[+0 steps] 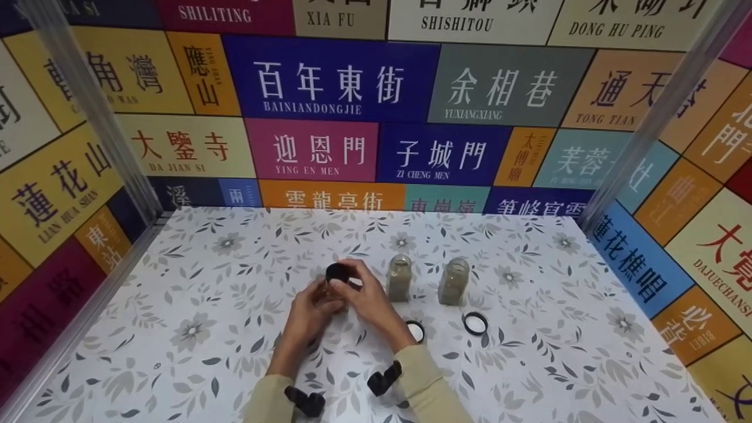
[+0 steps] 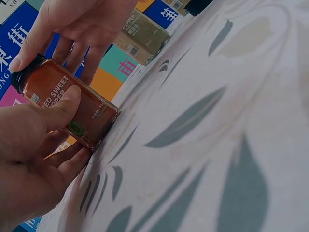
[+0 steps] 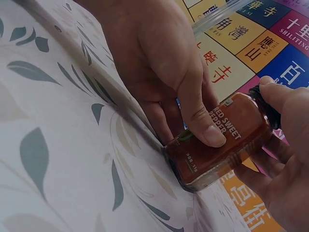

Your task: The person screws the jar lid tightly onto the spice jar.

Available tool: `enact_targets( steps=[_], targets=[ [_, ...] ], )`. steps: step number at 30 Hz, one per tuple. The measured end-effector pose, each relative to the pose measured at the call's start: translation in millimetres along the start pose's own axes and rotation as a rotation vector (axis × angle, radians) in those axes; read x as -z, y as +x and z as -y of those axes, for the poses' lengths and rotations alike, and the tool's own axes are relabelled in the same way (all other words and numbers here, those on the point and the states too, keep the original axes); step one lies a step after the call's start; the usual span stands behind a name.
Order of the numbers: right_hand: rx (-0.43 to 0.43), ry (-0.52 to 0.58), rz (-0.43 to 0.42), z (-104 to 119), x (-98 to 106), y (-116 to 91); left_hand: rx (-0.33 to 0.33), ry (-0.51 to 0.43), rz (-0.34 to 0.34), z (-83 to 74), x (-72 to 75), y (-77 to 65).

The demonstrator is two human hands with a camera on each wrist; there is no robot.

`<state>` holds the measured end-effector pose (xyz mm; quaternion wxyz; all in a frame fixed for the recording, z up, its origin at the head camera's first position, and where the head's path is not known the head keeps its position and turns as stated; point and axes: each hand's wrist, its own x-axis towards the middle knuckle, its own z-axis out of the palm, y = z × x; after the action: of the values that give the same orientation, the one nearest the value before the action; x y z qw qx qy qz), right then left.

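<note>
A glass spice jar labelled red sweet pepper [image 2: 72, 96], filled with red-brown powder, stands on the table between the two hands. My left hand [image 1: 313, 311] grips the jar's body low down, its thumb across the label [image 3: 224, 125]. Up at the neck, my right hand [image 1: 365, 296] pinches the black lid [image 1: 337, 272] between thumb and fingers. In the right wrist view the lid [image 3: 266, 106] sits on the jar's mouth. Whether it is loose or tight cannot be told.
Two lidless glass jars of greenish-grey powder, one nearer [image 1: 399, 282] and one farther right [image 1: 453, 285], stand right of the hands. Two black lids with white linings, one by the right wrist [image 1: 416, 332] and another [image 1: 475, 323], lie before them. Printed panels [image 1: 329, 79] wall the floral table [image 1: 194, 282].
</note>
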<state>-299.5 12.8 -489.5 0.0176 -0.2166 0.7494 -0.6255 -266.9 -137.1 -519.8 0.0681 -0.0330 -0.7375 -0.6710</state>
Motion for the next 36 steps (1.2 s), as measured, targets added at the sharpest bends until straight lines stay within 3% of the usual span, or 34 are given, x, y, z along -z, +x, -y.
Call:
enact_targets(
  steps=[7,10,15,21,25,36],
  targets=[
    [-0.009,-0.026,0.067,2,5,-3,0.017,-0.035,0.007,0.5,0.1,0.5],
    [-0.005,-0.042,0.074,4,4,-3,-0.018,-0.009,0.011,0.1,1.4,0.2],
    [0.037,-0.079,-0.003,6,-4,-2,-0.069,0.083,0.0,-0.3,2.8,-0.3],
    [0.043,-0.106,-0.081,9,-11,-3,-0.048,0.152,-0.012,-0.3,2.0,0.7],
    [0.041,-0.126,-0.093,10,-12,-4,-0.038,0.169,-0.02,-0.1,0.8,0.4],
    [0.033,-0.142,-0.089,12,-12,-4,-0.091,0.261,-0.038,-1.3,0.8,-0.6]
  ],
)
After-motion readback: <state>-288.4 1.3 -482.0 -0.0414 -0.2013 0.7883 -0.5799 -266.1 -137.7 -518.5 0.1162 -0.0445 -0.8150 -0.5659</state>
